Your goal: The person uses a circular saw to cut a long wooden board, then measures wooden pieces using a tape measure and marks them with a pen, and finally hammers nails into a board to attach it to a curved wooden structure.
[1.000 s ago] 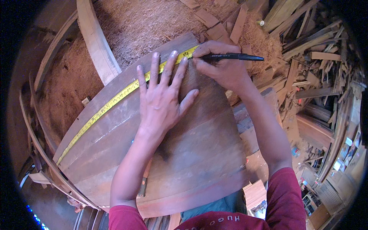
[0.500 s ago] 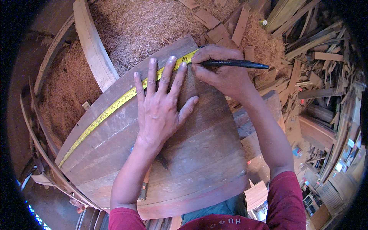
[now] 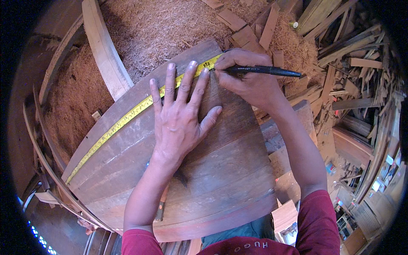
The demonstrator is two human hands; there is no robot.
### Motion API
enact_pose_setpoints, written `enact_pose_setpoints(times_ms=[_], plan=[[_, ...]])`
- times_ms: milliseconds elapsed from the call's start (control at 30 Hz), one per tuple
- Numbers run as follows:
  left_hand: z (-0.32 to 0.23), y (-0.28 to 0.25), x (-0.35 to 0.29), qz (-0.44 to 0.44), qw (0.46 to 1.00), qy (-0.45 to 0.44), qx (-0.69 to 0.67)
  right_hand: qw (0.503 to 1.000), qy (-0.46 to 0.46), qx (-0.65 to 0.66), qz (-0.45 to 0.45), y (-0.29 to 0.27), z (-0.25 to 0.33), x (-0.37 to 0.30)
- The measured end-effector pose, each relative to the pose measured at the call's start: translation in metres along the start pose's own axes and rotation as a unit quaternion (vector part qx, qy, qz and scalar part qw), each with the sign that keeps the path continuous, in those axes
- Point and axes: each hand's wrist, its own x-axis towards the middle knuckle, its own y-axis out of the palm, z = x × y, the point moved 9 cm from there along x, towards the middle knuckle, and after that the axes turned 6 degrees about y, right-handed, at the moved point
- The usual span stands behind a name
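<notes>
A yellow tape measure blade (image 3: 123, 121) is stretched across a broad wooden panel (image 3: 221, 170), near its far edge. My left hand (image 3: 178, 108) lies flat across the blade, its fingers spread, pressing it to the wood. At the blade's right end, my right hand (image 3: 250, 78) grips a black pen (image 3: 272, 71). The right fingertips are at the blade's end, and they hide the pen's tip. Partly covered by my left forearm, a tool with an orange-and-dark handle (image 3: 160, 208) rests on the panel; I cannot tell its kind.
Wood shavings (image 3: 157, 29) cover the floor beyond the panel. A curved plank (image 3: 104, 46) reaches toward its far edge. Heaped offcuts (image 3: 357, 85) lie at the right, and curved timbers (image 3: 42, 144) stand along the left. A wooden block (image 3: 293, 131) sits beside the panel's right edge.
The whole view has shifted very slightly. Both hands keep their places on the tape, and the pen is still in my right hand.
</notes>
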Motion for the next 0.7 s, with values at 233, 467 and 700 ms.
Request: enact_pose_setpoints(times_ms=[233,467,700], plan=[[0.0008,0.0002,-0.0003,0.011,1.000,-0.001,0.002,1.000,0.002,-0.005,-0.003,0.0005,-0.0009,0.0010],[0.0012,0.0012,-0.0001,0.017,1.000,-0.003,0.004,1.000,0.008,0.000,0.005,0.0011,-0.0004,0.0021],[0.0007,0.0012,0.0001,0.015,1.000,-0.005,0.001,1.000,0.005,0.000,0.006,0.0008,0.0000,0.0018]])
